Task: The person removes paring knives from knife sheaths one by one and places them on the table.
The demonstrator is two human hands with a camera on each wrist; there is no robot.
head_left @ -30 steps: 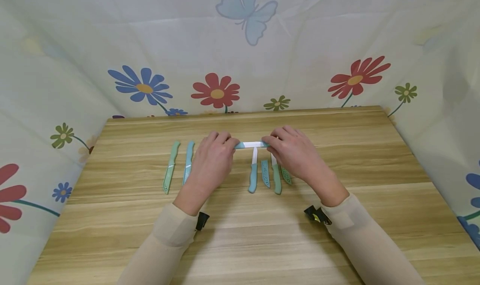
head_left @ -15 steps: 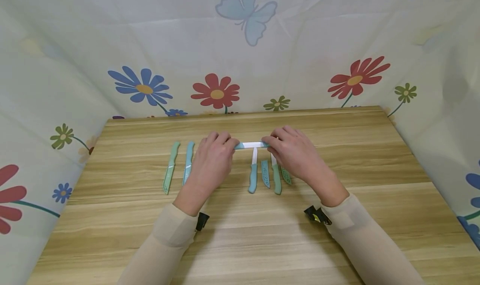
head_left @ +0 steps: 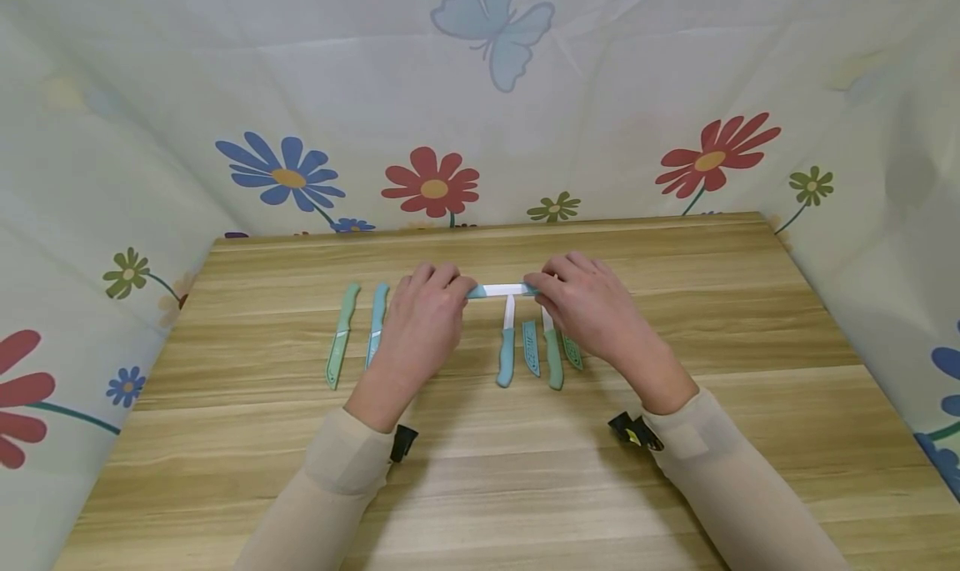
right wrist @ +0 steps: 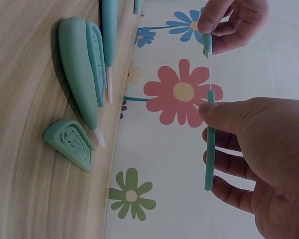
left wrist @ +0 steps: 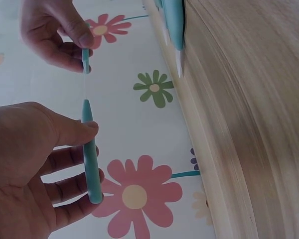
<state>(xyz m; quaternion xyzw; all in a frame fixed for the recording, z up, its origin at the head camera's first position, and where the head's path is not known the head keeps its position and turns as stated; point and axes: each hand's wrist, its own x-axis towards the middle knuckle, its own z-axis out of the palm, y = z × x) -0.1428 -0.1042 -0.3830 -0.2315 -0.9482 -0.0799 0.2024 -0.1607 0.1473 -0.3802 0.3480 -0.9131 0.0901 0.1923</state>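
Observation:
My left hand point(head_left: 427, 313) pinches the blue-green handle point(left wrist: 91, 159) of a knife between thumb and fingers. Opposite it, my right hand point(head_left: 585, 304) pinches a matching blade sheath point(right wrist: 210, 144). Between the hands runs the white blade point(head_left: 502, 290), held level above the table, its far end at the sheath's mouth. How deep the tip sits inside cannot be seen. Below lie a bare blue knife point(head_left: 506, 356), a blue sheath point(head_left: 531, 350), a bare green knife point(head_left: 554, 361) and a green sheath point(head_left: 572, 352), partly covered by my right hand.
Left of my left hand lie a sheathed green knife point(head_left: 342, 338) and a sheathed blue knife point(head_left: 378, 313), the latter partly hidden by that hand. The wooden table point(head_left: 480, 488) ends at a flowered cloth backdrop point(head_left: 607, 129) behind and at the sides.
My left hand has shifted very slightly left with the handle, and a little more white blade shows. The right hand and the things on the table stay put.

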